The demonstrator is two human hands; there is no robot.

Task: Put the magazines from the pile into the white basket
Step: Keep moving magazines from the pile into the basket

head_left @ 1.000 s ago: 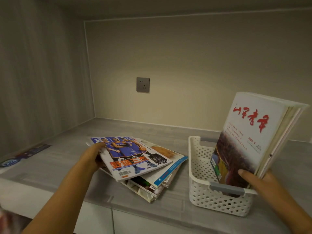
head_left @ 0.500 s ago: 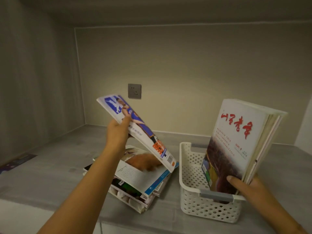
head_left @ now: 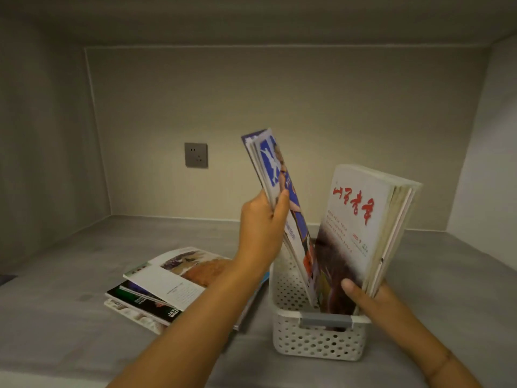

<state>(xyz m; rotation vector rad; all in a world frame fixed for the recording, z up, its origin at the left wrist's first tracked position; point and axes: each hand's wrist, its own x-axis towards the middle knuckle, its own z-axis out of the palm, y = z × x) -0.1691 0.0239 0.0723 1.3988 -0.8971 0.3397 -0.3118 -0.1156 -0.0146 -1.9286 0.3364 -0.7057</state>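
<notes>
My left hand (head_left: 263,219) grips a blue basketball magazine (head_left: 275,175) by its edge, held nearly upright with its lower end inside the white basket (head_left: 316,340). Several magazines stand in the basket, leaning right; the front one is white with red lettering (head_left: 355,219). My right hand (head_left: 369,298) holds this standing bundle at its lower right corner. The pile of remaining magazines (head_left: 167,287) lies flat on the grey counter, left of the basket, partly hidden by my left forearm.
A grey wall socket (head_left: 196,155) sits on the back wall. The grey counter (head_left: 70,275) lies in an alcove with walls on the left, back and right. The counter's front edge runs along the bottom left.
My left hand lifted the blue magazine off the pile, carried it right and tipped it upright into the basket. The right hand kept holding the standing magazines.
</notes>
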